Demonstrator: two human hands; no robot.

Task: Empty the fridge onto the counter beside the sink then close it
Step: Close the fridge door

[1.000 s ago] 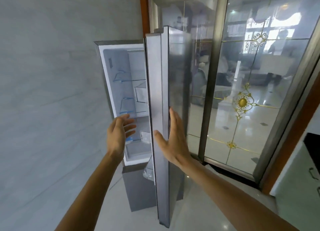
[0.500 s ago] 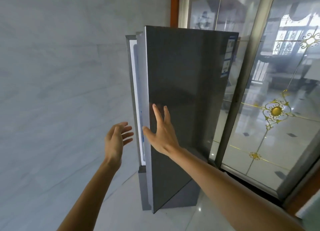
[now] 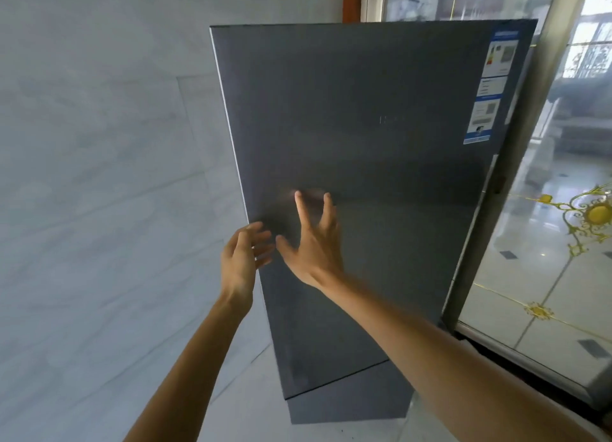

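Fridge, tall dark-grey brushed-metal one [image 3: 381, 110], stands against the pale marble-look wall [image 3: 99, 176] on the left, with the glass-and-metal partition with gold ornament [image 3: 563, 243] just beside it on the right. Upper door [image 3: 364, 163] now reads as flush with the cabinet: no lit interior, no white liner edge, no gap along the left edge. A second ago the door was swung wide with shelves and door bins visible; half a second ago it was down to a thin bright slit. So the swing is basically finished.

Right hand [image 3: 314, 243]: open, fingers spread, palm facing the door face low on the left side, looks like flat contact or just coming off it. Motion blur at the fingertips, so can't say whether it is pressing. Grasping nothing.

Left hand [image 3: 241, 262]: open, fingers loosely curled, beside the door's left edge, empty. Can't tell if it touches the edge.

Lower section [image 3: 347, 402] below the upper door shows as shut too. Blue-and-white label stickers [image 3: 490, 87] sit at the door's top right.

Judgement: this is the closing step, and it appears done or a final push away from done. Bench by the sink is out of view, so can't confirm what got moved there. In the earlier open-door view the shelves looked mostly bare, though something pale sat low in the compartment, too unclear to call. Worth a last firm press to confirm the seal has seated.
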